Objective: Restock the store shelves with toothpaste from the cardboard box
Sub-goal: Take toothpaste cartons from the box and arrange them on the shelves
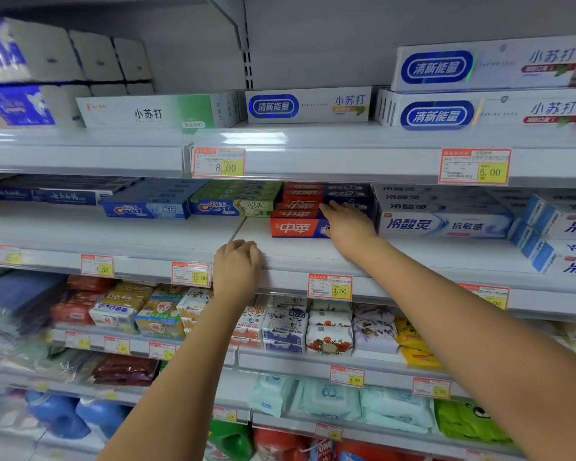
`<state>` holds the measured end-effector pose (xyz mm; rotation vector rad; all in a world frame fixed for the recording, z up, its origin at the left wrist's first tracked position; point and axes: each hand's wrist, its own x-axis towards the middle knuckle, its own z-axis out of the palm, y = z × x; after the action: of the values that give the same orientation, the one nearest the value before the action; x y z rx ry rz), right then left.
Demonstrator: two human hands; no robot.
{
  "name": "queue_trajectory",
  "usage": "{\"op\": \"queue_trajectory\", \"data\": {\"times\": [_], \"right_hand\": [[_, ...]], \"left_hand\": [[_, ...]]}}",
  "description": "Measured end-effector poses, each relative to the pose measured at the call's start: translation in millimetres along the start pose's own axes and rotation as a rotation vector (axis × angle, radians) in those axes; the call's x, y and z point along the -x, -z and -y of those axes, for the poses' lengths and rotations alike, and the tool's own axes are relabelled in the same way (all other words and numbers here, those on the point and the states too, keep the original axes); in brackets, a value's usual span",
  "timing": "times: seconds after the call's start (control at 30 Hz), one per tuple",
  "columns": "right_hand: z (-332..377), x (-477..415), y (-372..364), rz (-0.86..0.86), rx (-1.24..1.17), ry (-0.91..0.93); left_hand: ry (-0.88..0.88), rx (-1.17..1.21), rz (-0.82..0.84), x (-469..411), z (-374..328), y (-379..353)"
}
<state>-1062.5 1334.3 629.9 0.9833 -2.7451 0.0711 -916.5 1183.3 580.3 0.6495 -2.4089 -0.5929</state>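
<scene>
Closest to me, my left hand (236,266) sits at the front edge of the middle shelf (296,251), its fingers bent over the lip and gripping it. Just under that edge hang price tags: 10.00 (191,273) and 3.50 (330,287).

Further in, my right hand (345,224) lies on the red toothpaste boxes (296,227), which are stacked near the middle of the shelf. Its fingers are straight and press flat on the stack, not wrapped round anything. The cardboard box is not in view.

I think a hard push could go wrong. The top boxes are already stepped back, so they might slide off behind or bump the white boxes (443,224) just beside them.

The red boxes read 中華. To their left are blue Crest boxes (147,209) and green Crest boxes (233,206). The white boxes read 冷酸灵 抗敏感.

Farthest up, the boxes on the top shelf (308,104) read 清新能量 and 小苏打, with tags 8.00 (219,162) and 5.00 (475,166).
</scene>
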Motion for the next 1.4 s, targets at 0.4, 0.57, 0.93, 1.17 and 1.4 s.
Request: {"op": "queue_trajectory", "data": {"times": [0.4, 0.57, 0.93, 1.17, 1.4], "right_hand": [[-16.6, -23.4, -7.4, 0.030, -0.122, -0.023], [-20.1, -28.2, -13.1, 0.021, -0.121, -0.043], [-27.3, -30.1, -18.5, -0.005, -0.090, -0.032], [-26.0, -29.1, -14.4, 0.029, -0.090, -0.040], [-2.9, 41.8, 4.8, -0.323, -0.243, 0.163]], "left_hand": [[-0.024, -0.030, 0.009, 2.9, -1.7, 3.7], [-0.021, -0.048, 0.014, 3.0, -2.1, 4.1], [-0.032, -0.035, 0.013, 4.1, -3.1, 5.0], [0.005, 0.044, 0.017, 5.3, -7.7, 8.2], [-0.122, 0.320, -0.233, 46.3, 9.0, 10.4]]}}
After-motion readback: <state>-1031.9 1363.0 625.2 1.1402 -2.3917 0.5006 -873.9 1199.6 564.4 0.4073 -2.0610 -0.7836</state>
